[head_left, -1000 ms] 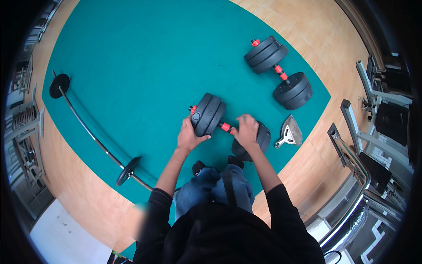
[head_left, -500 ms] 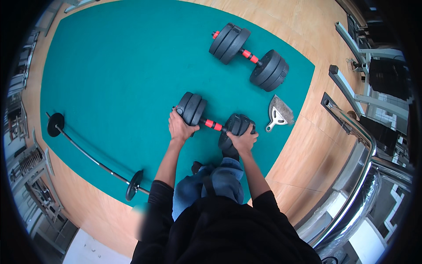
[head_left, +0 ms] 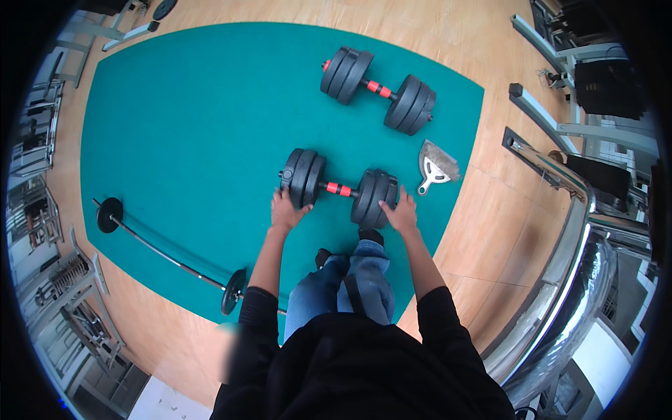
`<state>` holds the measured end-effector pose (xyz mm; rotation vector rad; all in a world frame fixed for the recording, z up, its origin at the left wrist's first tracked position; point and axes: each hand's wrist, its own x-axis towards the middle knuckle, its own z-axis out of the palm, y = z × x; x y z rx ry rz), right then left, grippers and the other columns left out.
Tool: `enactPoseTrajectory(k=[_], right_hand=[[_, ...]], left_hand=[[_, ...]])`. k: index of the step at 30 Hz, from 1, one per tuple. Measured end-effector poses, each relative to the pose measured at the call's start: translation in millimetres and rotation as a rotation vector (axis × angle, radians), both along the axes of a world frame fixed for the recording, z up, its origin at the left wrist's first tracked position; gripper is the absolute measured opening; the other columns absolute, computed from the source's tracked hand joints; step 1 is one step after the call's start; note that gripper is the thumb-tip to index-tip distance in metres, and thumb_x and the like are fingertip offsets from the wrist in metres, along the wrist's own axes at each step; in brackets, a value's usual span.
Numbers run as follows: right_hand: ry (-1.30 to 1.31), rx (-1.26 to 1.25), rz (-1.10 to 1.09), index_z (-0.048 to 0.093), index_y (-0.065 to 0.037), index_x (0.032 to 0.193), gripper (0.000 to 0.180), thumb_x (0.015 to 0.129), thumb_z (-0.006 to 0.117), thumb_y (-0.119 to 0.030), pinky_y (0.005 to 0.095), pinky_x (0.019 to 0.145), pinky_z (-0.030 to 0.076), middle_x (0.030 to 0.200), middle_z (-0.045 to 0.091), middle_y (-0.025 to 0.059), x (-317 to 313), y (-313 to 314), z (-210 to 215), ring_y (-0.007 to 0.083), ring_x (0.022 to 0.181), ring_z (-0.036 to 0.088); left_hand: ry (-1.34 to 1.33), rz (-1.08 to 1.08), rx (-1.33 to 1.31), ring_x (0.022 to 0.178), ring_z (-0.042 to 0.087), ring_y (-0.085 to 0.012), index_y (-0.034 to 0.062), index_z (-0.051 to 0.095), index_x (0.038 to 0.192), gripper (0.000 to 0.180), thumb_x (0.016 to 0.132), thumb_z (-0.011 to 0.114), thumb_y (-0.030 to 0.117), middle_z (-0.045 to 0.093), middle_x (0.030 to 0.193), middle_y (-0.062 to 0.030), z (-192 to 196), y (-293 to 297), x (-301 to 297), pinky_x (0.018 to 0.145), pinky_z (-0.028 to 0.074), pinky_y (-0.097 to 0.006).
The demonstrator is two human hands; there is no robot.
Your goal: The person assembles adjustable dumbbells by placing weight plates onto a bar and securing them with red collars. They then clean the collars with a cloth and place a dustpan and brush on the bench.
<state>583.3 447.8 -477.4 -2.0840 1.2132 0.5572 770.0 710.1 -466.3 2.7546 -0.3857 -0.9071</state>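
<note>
A black dumbbell [head_left: 339, 189] with a red-and-black grip lies on the green mat [head_left: 189, 119] just ahead of my feet. Beside the near edge of its left stack of plates is my left hand [head_left: 285, 213], fingers apart and thumb pointing right. My right hand [head_left: 401, 211] is spread next to the right-hand plates, its thumb reaching toward them. Neither hand is wrapped round the plates; whether the fingertips still touch them is hard to tell. A second, matching dumbbell [head_left: 379, 89] rests farther off at the upper right.
Right of the dumbbells lies a white-handled brush [head_left: 435, 170] with grey bristles. A barbell [head_left: 168, 257] with small black plates stretches along the mat's left edge. Chrome tubing [head_left: 591, 241] and gym equipment stand on the right; racks [head_left: 56, 273] line the left.
Both hands have loosened from the dumbbell's plates and drawn back slightly, the right one outward. The dumbbell now lies a little more level in view. My view has shifted somewhat.
</note>
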Motion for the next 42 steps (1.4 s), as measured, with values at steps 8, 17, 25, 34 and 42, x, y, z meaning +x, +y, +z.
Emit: enactPoseTrajectory(k=[8, 17, 25, 34, 42], right_hand=[[0.153, 0.285, 0.277, 0.068, -0.010, 0.096, 0.035, 0.086, 0.057, -0.041, 0.0461, 0.085, 0.050, 0.100, 0.066, 0.0205, -177, 20, 134, 0.0391, 0.097, 0.062], [0.136, 0.338, 0.195, 0.071, -0.012, 0.084, 0.025, 0.073, 0.076, -0.034, 0.0354, 0.078, 0.053, 0.088, 0.071, 0.0063, -272, 11, 331, 0.0227, 0.086, 0.067], [0.001, 0.219, 0.060, 0.068, -0.003, 0.093, 0.033, 0.081, 0.070, -0.034, 0.0312, 0.078, 0.053, 0.089, 0.070, 0.0106, -313, -12, 337, 0.0209, 0.085, 0.067], [-0.078, 0.251, 0.130, 0.068, -0.004, 0.091, 0.028, 0.082, 0.068, -0.031, 0.0321, 0.078, 0.052, 0.088, 0.070, 0.0127, -360, -94, 339, 0.0221, 0.084, 0.067], [0.108, 0.231, 0.236, 0.070, -0.004, 0.085, 0.032, 0.082, 0.058, -0.033, 0.0414, 0.082, 0.051, 0.091, 0.068, 0.0220, -403, -192, 353, 0.0374, 0.090, 0.065]], left_hand=[[0.514, -0.113, 0.027, 0.106, 0.062, -0.0308, 0.0037, 0.057, 0.125, 0.063, 0.078, 0.072, 0.044, 0.067, 0.110, -0.0160, 135, 88, -108, 0.094, 0.048, -0.039], [0.557, -0.169, 0.071, 0.107, 0.062, -0.0307, 0.0057, 0.058, 0.125, 0.062, 0.079, 0.069, 0.046, 0.068, 0.108, -0.0158, 306, 124, -179, 0.095, 0.047, -0.038], [0.428, -0.167, 0.146, 0.119, 0.055, -0.0322, 0.0088, 0.059, 0.126, 0.059, 0.081, 0.067, 0.045, 0.061, 0.124, -0.0166, 342, 97, -174, 0.101, 0.044, -0.041], [0.349, 0.010, 0.027, 0.113, 0.059, -0.0326, 0.0049, 0.060, 0.124, 0.063, 0.080, 0.067, 0.048, 0.064, 0.117, -0.0189, 359, 14, -228, 0.098, 0.046, -0.039], [0.398, -0.008, -0.166, 0.109, 0.061, -0.0329, 0.0029, 0.060, 0.124, 0.061, 0.079, 0.069, 0.043, 0.065, 0.116, -0.0197, 362, -106, -278, 0.095, 0.048, -0.038]])
